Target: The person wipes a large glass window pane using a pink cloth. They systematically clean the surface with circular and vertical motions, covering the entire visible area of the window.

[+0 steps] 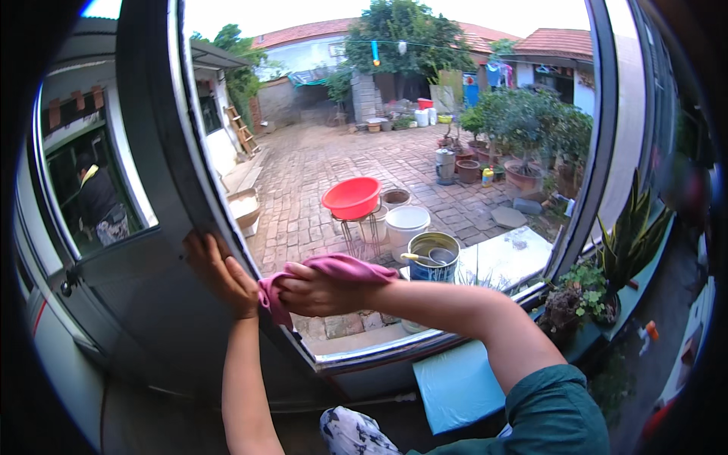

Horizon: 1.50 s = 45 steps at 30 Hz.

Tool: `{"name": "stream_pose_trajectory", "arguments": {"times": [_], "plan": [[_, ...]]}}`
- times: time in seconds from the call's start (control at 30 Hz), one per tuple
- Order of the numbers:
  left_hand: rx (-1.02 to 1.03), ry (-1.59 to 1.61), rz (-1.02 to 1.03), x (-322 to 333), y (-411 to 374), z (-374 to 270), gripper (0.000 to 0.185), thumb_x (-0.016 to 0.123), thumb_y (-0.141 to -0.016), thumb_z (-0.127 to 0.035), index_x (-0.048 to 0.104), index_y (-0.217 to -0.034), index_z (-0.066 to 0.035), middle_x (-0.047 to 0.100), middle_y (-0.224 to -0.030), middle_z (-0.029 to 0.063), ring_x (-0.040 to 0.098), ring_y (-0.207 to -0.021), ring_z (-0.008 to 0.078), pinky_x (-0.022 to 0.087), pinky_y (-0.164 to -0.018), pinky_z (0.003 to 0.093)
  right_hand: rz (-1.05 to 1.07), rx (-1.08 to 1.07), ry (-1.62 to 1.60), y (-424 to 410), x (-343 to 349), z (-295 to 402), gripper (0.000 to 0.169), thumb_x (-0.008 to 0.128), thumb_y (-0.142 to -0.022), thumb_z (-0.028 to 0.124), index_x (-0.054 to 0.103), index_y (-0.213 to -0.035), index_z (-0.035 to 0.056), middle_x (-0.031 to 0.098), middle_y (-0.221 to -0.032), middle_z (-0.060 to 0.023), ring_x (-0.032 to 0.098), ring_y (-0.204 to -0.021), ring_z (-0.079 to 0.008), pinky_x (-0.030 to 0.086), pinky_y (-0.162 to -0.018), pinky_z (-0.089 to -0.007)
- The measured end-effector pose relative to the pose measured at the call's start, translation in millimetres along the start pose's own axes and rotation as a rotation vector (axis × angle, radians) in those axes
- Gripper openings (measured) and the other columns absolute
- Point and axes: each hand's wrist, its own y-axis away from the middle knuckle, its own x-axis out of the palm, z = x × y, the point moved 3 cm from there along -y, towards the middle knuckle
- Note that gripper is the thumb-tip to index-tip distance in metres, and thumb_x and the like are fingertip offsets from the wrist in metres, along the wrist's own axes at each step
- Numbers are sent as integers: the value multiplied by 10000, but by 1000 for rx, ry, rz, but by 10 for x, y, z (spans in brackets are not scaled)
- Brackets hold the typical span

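Note:
A pink cloth (347, 267) is bunched in my right hand (318, 290), which presses it against the lower left part of a window pane, beside the metal frame (222, 187). Just left of it, my left hand (219, 273) rests on the dark door panel (153, 290) at the frame's edge, fingers slightly apart and holding nothing. The two hands are close together, with part of the cloth hanging between them. My right forearm crosses above the window's bottom rail (392, 346).
Potted plants (591, 296) stand on a ledge at right. A light blue flat panel (458, 387) lies below the window. The door handle (69, 282) is at left. Through the glass show a red basin (351, 197), buckets (407, 224) and a brick yard (301, 170).

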Motion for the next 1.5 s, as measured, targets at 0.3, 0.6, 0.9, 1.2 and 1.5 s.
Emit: {"name": "stream_pose_trajectory", "arguments": {"times": [0.3, 0.6, 0.9, 1.2, 1.5], "plan": [[42, -67, -2, -50, -40, -22, 454, 342, -980, -188, 375, -1376, 32, 309, -1453, 266, 275, -1362, 416, 167, -1128, 502, -410, 324, 421, -83, -1427, -1936, 269, 603, -796, 269, 629, -1060, 219, 548, -1154, -8, 502, -1081, -250, 482, -835, -461], [51, -113, 2, -63, 6, 65, 433, 341, -993, -158, 381, -1367, 56, 347, -1440, 238, 298, -1355, 386, 184, -1133, 441, -416, 806, 915, 2028, -2914, -2575, 587, 769, -638, 245, 570, -1181, 148, 560, -1215, -113, 507, -1161, -307, 375, -1002, -452], [77, -92, -3, 34, 71, 255, 426, 301, -1005, -137, 360, -1371, 72, 372, -1411, 257, 349, -1328, 363, 245, -1109, 412, -474, 992, 1003, 4006, -3465, -1917, 114, 620, -731, 21, 643, -826, 80, 644, -738, -113, 606, -613, -347, 507, -597, -403], [82, -150, -8, 36, 36, 16, 429, 339, -1007, -175, 388, -1340, 91, 375, -1380, 303, 373, -1281, 436, 294, -1072, 481, -797, 1524, 965, 5185, -2644, -209, 217, 572, -876, 59, 611, -1087, 32, 618, -1014, -165, 593, -908, -316, 460, -803, -374], [70, -57, -7, 57, 61, 113, 416, 327, -997, -127, 376, -1359, 72, 374, -1410, 258, 323, -1340, 377, 201, -1126, 419, -984, 2490, 915, 6096, -1577, 969, 309, 536, -875, 248, 613, -1080, 30, 654, -1029, -210, 630, -917, -389, 502, -751, -442]]}}
